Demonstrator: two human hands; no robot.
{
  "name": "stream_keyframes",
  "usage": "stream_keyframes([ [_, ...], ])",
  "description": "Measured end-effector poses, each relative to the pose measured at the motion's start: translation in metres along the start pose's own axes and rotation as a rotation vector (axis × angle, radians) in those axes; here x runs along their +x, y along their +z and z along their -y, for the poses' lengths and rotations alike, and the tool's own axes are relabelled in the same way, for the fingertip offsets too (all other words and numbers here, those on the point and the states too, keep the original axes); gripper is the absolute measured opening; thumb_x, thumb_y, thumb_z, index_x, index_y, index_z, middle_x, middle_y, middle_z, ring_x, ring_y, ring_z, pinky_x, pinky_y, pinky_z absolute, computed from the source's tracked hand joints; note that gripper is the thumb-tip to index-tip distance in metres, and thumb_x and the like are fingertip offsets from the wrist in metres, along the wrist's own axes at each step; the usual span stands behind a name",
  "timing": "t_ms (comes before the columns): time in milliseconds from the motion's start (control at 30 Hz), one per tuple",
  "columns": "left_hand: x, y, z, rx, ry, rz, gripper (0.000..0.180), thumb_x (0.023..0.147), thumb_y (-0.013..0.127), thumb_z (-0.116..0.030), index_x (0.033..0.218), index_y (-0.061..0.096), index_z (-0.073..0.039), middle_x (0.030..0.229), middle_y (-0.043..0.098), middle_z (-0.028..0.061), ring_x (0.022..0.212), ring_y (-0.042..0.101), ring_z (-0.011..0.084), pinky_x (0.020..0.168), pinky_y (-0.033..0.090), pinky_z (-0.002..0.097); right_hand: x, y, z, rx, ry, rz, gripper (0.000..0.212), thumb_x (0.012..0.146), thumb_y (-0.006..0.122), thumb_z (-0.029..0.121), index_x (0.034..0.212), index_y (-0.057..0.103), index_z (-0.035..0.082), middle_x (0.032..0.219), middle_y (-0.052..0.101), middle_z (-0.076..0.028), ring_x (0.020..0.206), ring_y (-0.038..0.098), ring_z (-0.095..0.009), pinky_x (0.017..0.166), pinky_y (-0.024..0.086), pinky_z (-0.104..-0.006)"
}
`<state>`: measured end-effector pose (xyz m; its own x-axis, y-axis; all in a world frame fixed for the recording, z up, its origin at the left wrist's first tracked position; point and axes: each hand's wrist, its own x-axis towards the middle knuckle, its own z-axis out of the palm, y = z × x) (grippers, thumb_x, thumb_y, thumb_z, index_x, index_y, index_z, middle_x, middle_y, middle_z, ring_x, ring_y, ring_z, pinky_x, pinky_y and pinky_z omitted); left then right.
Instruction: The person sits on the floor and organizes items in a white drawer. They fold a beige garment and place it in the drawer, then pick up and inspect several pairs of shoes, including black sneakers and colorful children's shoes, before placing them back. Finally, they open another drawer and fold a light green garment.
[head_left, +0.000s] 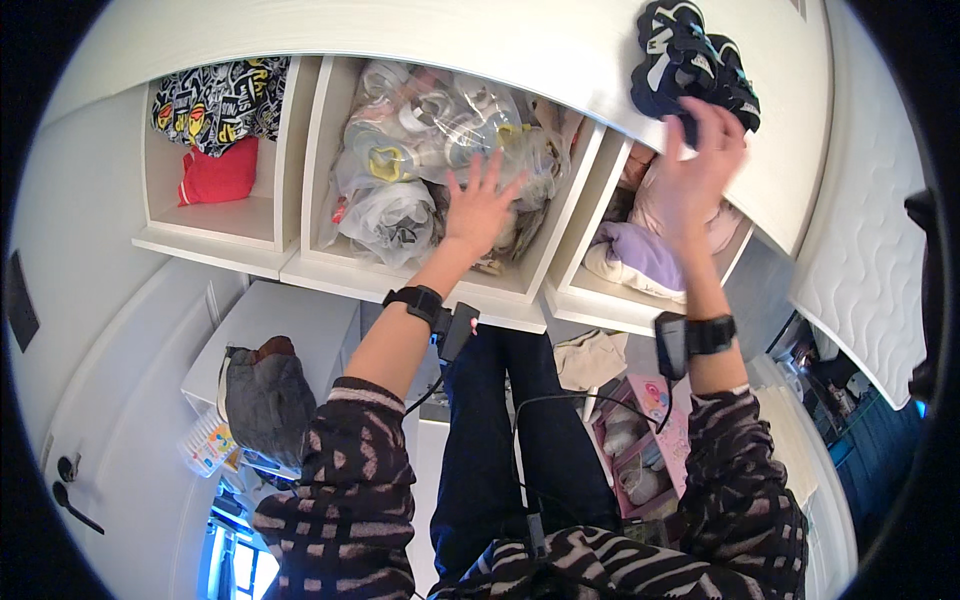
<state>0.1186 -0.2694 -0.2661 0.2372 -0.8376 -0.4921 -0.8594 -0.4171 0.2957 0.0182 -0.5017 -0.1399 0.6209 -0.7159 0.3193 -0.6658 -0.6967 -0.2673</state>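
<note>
My left hand (478, 208) has its fingers spread over the middle drawer (400, 281), which is pulled out. Under the fingertips is a clear plastic bag (430, 118) of shoes; whether they press on it I cannot tell. Beside this hand is a whitish crumpled plastic bag (398, 220) with something dark inside. My right hand (700, 172), a little blurred, is raised above the right drawer (620, 308), fingers apart and apparently empty. Its fingertips are by a pair of black sandals (688, 68) on the white board (500, 32); contact is unclear.
The left drawer (205, 252) holds patterned black cloth (222, 105) and red cloth (220, 172). Purple and white cloth (630, 258) fills the right one. A white mattress (865, 230) leans at right. Below are a dark grey bag (265, 400) and a pink shelf (672, 420).
</note>
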Motion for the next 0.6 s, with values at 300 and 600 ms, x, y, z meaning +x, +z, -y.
stream_keyframes([
  [300, 0.001, 0.016, -0.012, -0.591, -0.127, -0.111, 0.049, 0.080, 0.064, -0.031, 0.126, 0.053, -0.019, 0.140, 0.039, 0.0145, 0.126, 0.039, 0.0357, 0.101, 0.032, 0.0553, 0.052, 0.019, -0.047, -0.205, 0.261, 0.490, 0.064, 0.071, 0.070, 0.053, 0.107, 0.064, 0.000, 0.090, 0.068, -0.018, 0.084, 0.065, -0.027, 0.077, 0.047, -0.0334],
  [600, -0.090, 0.033, 0.102, -2.143, -0.992, 0.595, 0.075, 0.087, 0.053, -0.053, 0.133, 0.037, 0.004, 0.131, 0.045, 0.0249, 0.118, 0.048, 0.0379, 0.093, 0.045, 0.0423, -0.106, -0.070, 0.052, 0.497, 0.415, 0.432, 0.042, 0.071, 0.077, 0.032, 0.087, 0.062, -0.003, 0.086, 0.059, -0.011, 0.080, 0.054, -0.023, 0.076, 0.043, -0.0336],
])
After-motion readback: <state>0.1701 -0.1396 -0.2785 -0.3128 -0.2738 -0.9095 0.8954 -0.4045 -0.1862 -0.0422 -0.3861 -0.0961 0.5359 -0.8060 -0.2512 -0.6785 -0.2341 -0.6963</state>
